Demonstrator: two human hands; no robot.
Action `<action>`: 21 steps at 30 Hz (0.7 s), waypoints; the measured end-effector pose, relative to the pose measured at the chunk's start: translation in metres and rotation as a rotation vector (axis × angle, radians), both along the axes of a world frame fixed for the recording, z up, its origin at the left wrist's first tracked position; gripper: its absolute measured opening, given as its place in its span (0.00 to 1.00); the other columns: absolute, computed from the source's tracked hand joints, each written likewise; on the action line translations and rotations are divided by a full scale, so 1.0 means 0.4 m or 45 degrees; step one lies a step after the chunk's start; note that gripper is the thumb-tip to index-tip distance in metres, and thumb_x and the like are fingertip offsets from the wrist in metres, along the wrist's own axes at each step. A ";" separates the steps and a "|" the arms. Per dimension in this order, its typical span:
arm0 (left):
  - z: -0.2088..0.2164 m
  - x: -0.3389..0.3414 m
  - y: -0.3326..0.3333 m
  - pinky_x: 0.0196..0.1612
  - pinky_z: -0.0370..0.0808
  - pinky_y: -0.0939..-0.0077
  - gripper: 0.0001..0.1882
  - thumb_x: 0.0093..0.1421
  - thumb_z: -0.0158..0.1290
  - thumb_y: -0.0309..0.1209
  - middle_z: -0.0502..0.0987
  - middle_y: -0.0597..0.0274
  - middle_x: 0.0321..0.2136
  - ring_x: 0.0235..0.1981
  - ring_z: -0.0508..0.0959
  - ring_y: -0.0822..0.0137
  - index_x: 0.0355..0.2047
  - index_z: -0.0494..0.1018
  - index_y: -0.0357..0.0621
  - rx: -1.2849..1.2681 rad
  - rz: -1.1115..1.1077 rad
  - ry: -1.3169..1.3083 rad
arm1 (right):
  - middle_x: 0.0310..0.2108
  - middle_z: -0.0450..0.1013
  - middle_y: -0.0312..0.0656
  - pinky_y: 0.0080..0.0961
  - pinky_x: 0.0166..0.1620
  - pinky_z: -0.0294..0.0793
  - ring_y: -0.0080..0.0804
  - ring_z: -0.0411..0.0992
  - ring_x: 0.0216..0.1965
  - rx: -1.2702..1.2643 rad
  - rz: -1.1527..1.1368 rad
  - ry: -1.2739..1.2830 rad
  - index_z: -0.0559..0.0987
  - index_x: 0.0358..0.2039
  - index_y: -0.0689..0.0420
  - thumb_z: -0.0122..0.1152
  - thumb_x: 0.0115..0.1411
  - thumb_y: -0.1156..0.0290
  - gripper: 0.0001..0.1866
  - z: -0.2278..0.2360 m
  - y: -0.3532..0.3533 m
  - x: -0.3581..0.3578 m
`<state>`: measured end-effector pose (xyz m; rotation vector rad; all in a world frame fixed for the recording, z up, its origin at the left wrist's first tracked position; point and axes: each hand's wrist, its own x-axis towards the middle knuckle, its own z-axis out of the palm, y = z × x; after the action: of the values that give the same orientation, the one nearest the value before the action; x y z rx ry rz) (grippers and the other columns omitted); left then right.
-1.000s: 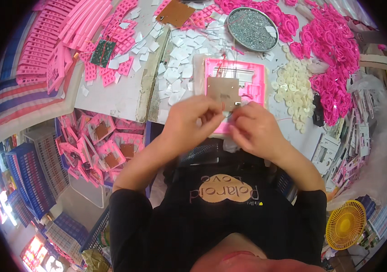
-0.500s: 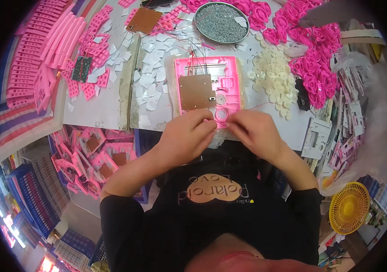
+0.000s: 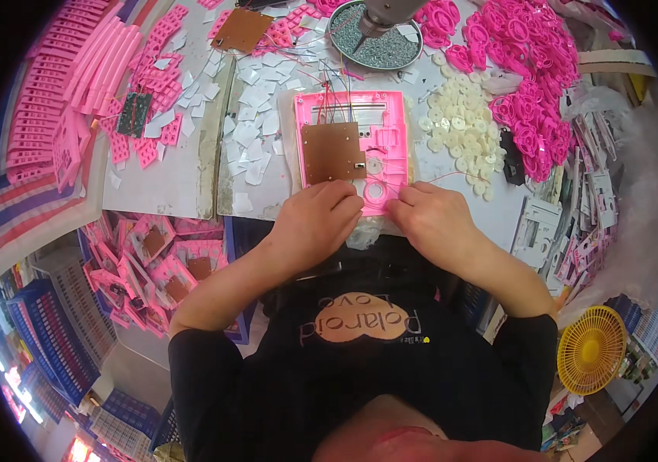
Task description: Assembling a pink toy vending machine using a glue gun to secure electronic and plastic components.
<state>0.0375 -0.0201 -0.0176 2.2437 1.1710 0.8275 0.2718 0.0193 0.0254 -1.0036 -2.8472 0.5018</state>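
A pink plastic housing (image 3: 396, 158) lies open side up on the table in front of me, with a brown circuit board (image 3: 329, 154) over its left part. Red and dark wires rise from the board at the housing's far end. My left hand (image 3: 320, 221) is closed at the near left corner, fingertips pressed together beside the round pink ring (image 3: 375, 191). At the near right corner, my right hand (image 3: 435, 225) is closed too, thumb and fingers bent in. A thin red wire (image 3: 452, 174) runs near its fingers. What either hand pinches is hidden.
A grey powered screwdriver (image 3: 379, 19) hangs over a round tray of screws (image 3: 387, 54). White discs (image 3: 460, 123) and pink rings (image 3: 537, 69) are heaped to the right, paper pieces (image 3: 248, 135) to the left. A crate of pink housings (image 3: 159, 269) stands below the table edge.
The grey screwdriver now hangs over the screw tray; earlier a blurred grey shape was farther right. My right hand has lowered slightly, its fingers nearer the housing's corner. The left has barely moved.
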 end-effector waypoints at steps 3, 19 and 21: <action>0.009 0.006 0.011 0.35 0.75 0.61 0.15 0.54 0.62 0.27 0.77 0.61 0.38 0.34 0.78 0.57 0.44 0.77 0.46 0.074 -0.166 0.051 | 0.22 0.69 0.34 0.30 0.25 0.73 0.33 0.74 0.27 0.077 0.029 0.322 0.82 0.35 0.54 0.68 0.53 0.69 0.09 -0.052 0.011 0.036; 0.011 0.040 0.009 0.33 0.69 0.72 0.27 0.52 0.53 0.32 0.72 0.65 0.35 0.32 0.71 0.67 0.55 0.75 0.42 0.360 -0.403 0.445 | 0.13 0.70 0.36 0.34 0.20 0.69 0.33 0.73 0.16 -0.084 -0.074 -0.491 0.66 0.68 0.57 0.64 0.56 0.68 0.38 -0.027 -0.120 0.071; 0.009 0.038 0.001 0.32 0.69 0.73 0.26 0.53 0.52 0.33 0.71 0.65 0.35 0.32 0.71 0.67 0.55 0.75 0.42 0.396 -0.380 0.479 | 0.14 0.72 0.38 0.37 0.23 0.72 0.38 0.75 0.17 -0.253 0.021 -0.633 0.71 0.64 0.58 0.63 0.56 0.67 0.33 0.064 -0.043 0.040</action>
<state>0.0527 -0.0195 -0.0139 2.8352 0.8647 0.5081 0.2878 0.0022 0.0510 -1.2993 -3.2888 0.6225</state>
